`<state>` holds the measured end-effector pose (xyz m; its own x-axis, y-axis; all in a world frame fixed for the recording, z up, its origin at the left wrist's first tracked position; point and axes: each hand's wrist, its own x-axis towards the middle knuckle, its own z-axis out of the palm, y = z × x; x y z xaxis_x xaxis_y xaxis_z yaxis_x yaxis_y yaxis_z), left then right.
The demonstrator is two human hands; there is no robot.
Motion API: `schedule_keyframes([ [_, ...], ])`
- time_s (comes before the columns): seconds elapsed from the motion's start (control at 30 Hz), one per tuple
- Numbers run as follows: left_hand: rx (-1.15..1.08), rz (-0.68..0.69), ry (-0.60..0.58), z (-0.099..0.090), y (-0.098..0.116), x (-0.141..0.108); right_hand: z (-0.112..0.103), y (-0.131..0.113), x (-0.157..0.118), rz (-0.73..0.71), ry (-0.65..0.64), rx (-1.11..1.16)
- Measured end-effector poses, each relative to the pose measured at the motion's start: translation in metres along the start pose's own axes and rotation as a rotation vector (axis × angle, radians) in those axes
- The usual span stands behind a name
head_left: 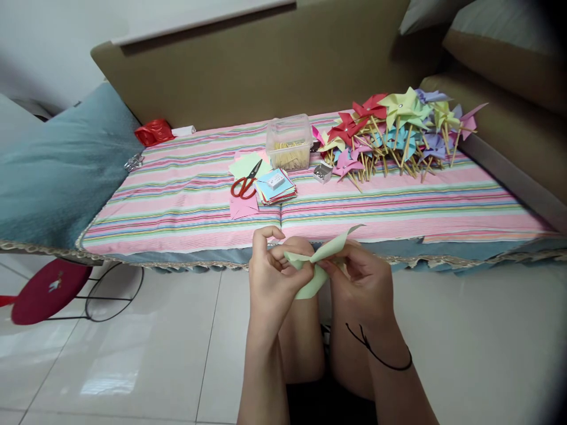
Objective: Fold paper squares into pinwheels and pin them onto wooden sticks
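Observation:
A light green piece of paper (311, 287), cut and partly folded, is held between both hands above my knees. My left hand (277, 271) pinches its left part, with the index finger raised and bent. On the right side, my right hand (363, 277) grips the paper between thumb and fingers, and a black cord hangs round that wrist. Beyond the hands lie red-handled scissors (243, 186) on pale green sheets (243, 165). Beside them is a stack of coloured paper squares (283, 195) with a small white box (275, 180) on top. A pink square (243, 206) lies nearer.
A clear plastic box (290, 133) holds thin sticks. Next to it sits a small open box of pins (322, 172). Many finished paper pinwheels (401, 109) are heaped at the right. A red bag (155, 133) lies back left, and a red stool (51, 289) stands on the floor.

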<state>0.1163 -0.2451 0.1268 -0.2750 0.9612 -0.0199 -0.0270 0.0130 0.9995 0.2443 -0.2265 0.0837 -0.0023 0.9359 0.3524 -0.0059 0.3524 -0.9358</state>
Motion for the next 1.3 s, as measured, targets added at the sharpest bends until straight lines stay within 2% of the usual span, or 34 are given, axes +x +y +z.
schedule_keyframes([
  [0.23,-0.106,0.055,-0.012,0.006,-0.003,0.0,-0.012,-0.001,0.004,-0.054,-0.034,-0.14],
  [0.4,-0.136,0.054,-0.039,0.006,-0.003,0.002,-0.016,-0.005,0.005,0.139,0.047,0.078],
  [0.57,-0.144,-0.012,-0.083,0.001,-0.006,0.003,-0.015,0.0,0.007,0.302,-0.058,0.277],
  [0.87,-0.197,-0.087,-0.199,-0.006,-0.012,0.006,-0.015,0.004,0.01,0.402,-0.076,0.348],
  [1.03,-0.221,-0.12,-0.265,-0.011,-0.014,0.008,-0.012,0.009,0.009,0.427,-0.036,0.353],
  [1.3,-0.142,-0.126,-0.172,-0.008,-0.02,0.014,-0.007,0.019,0.01,0.427,-0.087,0.315],
])
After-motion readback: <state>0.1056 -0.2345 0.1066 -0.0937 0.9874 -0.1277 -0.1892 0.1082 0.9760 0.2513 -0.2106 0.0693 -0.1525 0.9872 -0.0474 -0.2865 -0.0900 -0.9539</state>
